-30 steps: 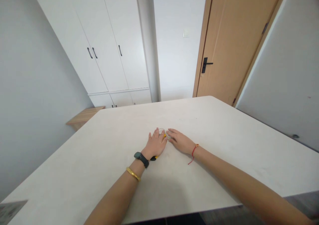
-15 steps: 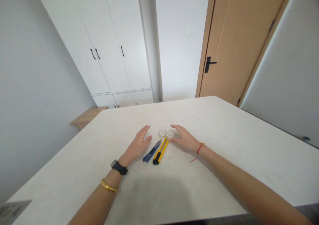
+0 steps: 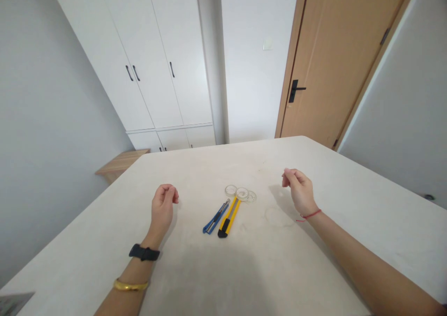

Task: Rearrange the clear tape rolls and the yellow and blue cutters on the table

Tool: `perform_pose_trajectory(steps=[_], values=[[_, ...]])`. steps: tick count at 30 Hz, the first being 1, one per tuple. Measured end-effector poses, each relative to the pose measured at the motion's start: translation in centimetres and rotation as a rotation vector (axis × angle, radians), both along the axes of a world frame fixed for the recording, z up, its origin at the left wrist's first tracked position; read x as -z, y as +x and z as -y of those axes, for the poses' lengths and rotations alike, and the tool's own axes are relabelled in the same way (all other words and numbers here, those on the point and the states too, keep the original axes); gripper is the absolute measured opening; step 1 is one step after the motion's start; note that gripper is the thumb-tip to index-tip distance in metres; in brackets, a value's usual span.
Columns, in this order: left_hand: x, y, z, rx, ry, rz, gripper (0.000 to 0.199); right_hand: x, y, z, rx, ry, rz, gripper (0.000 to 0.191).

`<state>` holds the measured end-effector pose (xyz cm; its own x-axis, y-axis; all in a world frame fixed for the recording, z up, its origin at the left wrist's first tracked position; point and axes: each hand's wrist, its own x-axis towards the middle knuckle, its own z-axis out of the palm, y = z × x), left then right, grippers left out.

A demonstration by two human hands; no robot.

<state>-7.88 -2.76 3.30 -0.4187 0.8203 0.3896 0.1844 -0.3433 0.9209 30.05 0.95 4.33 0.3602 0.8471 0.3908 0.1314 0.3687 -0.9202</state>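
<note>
My left hand [image 3: 164,205] is curled into a loose fist just over the table, left of the tools, with nothing showing in it. My right hand [image 3: 298,191] is raised on the other side, fingers folded in and also bare of any object. Between them lie a blue utility knife [image 3: 215,217] and a yellow utility knife [image 3: 229,218], side by side and slanting. Three rolls of clear tape lie around the yellow knife's far end: a left roll [image 3: 226,190], a middle roll [image 3: 242,190] touching or overlapping that end, and a right roll [image 3: 254,197].
The white table [image 3: 195,274] spreads out under both arms. Beyond it stand a white wardrobe [image 3: 139,101] and a wooden door [image 3: 335,64] with a black handle. A wooden ledge [image 3: 120,162] sits past the far left edge.
Both hands have drawn apart from the knives and tape, left hand leftward and right hand rightward. Their fingers went from spread to curled. Knives and tape keep their arrangement.
</note>
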Motion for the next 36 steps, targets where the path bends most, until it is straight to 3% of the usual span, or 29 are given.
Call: perform_pose_trajectory(steps=[6, 13, 19, 22, 29, 36], values=[[0.3, -0.1, 0.1, -0.015, -0.046, -0.067, 0.028, 1.5, -1.0, 0.2, 0.003, -0.096, 0.125, 0.047], [0.7, 0.2, 0.2, 0.016, -0.064, -0.1, 0.031, 2.6, -3.7, -0.4, -0.265, -0.069, 0.565, 0.024], [0.5, 0.2, 0.3, -0.008, -0.059, -0.126, 0.032, 2.5, -5.8, -0.7, -0.392, -0.107, 0.877, 0.054], [0.6, 0.2, 0.2, -0.007, -0.072, -0.135, 0.032, 2.5, -6.2, -1.0, -0.422, -0.121, 0.901, 0.053], [0.6, 0.2, 0.2, -0.008, -0.079, -0.152, 0.032, 2.4, -3.9, -2.4, -0.359, -0.112, 0.68, 0.041], [0.4, 0.3, 0.4, -0.012, -0.097, -0.149, 0.032, 3.0, -0.5, -2.9, -0.303, -0.191, 0.772, 0.04]])
